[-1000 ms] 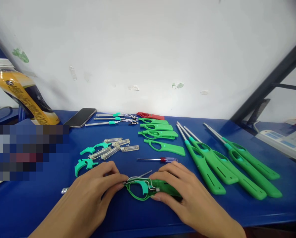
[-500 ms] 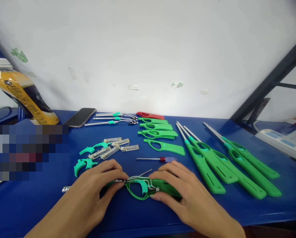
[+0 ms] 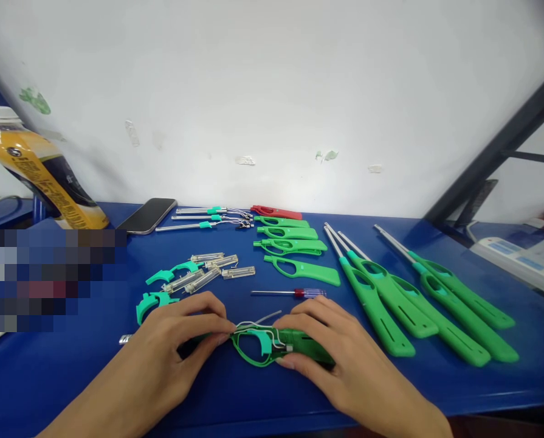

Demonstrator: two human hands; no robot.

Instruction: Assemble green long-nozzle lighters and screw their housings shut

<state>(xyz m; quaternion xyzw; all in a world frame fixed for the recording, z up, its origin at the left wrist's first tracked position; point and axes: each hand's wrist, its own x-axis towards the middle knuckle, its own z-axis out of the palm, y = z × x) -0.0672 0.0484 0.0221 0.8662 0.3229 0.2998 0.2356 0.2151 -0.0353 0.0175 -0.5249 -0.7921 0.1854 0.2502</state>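
Note:
A green lighter shell [image 3: 302, 342] lies open in front of me, its inside facing up. A teal trigger [image 3: 265, 344] sits at its finger loop, and white wires run along the loop's upper edge. My right hand [image 3: 338, 344] is closed round the handle end. At the neck, my left hand [image 3: 174, 344] pinches with thumb and fingertips where the wires and the metal tube [image 3: 125, 339] meet the shell. The tube's tip shows beyond that hand; its middle is hidden. Just behind lies a screwdriver [image 3: 294, 293] with a red and clear handle.
Finished-looking green lighters [image 3: 385, 316] lie at the right. Green shells [image 3: 303, 271] and a red shell [image 3: 278, 213] are at the back, beside metal tubes with wires [image 3: 185, 227]. Clear fuel tanks [image 3: 203, 280], teal triggers [image 3: 160, 277], a phone [image 3: 148, 216] and a bottle [image 3: 44, 173] are left.
My left hand has shifted very slightly at the neck, and the tube's tip has moved a little to the right. My right hand keeps its hold on the shell.

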